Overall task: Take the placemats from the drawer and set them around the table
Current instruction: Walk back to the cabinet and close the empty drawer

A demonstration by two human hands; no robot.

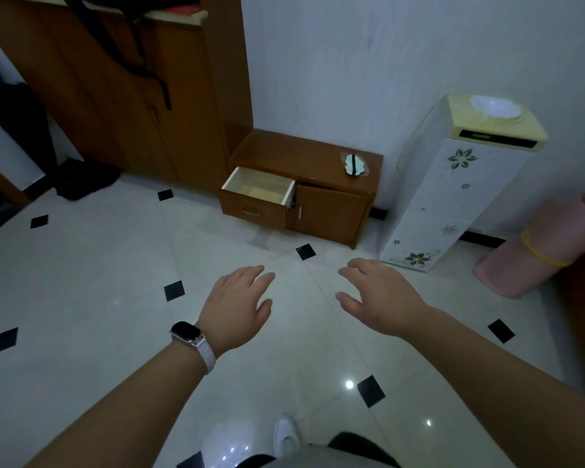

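The left hand (240,305) and right hand (382,295) are hovering empty over the floor (115,265), fingers (260,275) loosely spread, while the open drawer (250,211) far ahead is showing no placemats, so a reach into it could be coming up empty.

Floor: pale glossy tiles (81,282) are laid with small black diamond insets (174,290)
Wall: a plain white wall (352,62), dimly lit
Left: a tall brown wardrobe (190,96) is set against it
Centre: a low wooden cabinet (331,214) is placed alongside
Right: a flower-printed water dispenser (453,184) is stood
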